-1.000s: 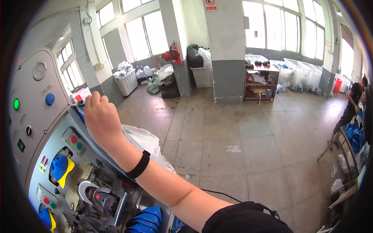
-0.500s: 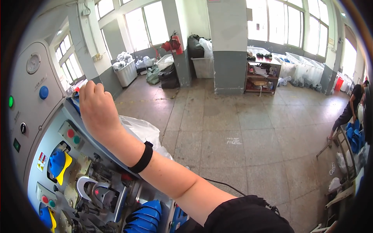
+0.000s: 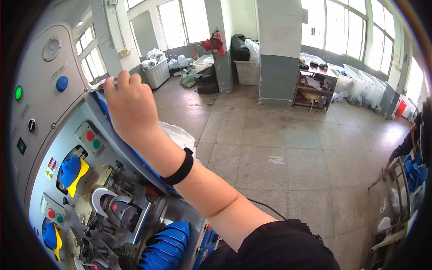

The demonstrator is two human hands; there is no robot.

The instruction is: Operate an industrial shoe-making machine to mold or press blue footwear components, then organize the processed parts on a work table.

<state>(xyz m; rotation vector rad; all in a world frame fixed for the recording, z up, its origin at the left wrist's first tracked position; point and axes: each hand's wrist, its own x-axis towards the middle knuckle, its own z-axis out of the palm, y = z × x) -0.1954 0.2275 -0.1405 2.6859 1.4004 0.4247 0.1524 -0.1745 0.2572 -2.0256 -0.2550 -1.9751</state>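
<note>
My right hand is raised at the upper side edge of a grey machine, its back toward me. The fingers are curled over; their tips are hidden, and what they hold, if anything, cannot be made out. A black band circles the wrist. Below the hand, a blue and yellow curved piece sits on the machine's upper mould, and a similar piece on a lower one. A metal clamp with a pale curved jaw stands beside them. Several blue curved pieces are nested in a stack. My left hand is out of view.
Red and green buttons and a blue knob are on the machine. A white plastic sheet lies behind my forearm. A black cable runs over the floor. At right, a person's arm is by a rack. White bins line the wall.
The view has swung left, so machine and room sit farther right in the picture. My right hand stays raised at the machine's edge, fingers still curled. The person at right shows less.
</note>
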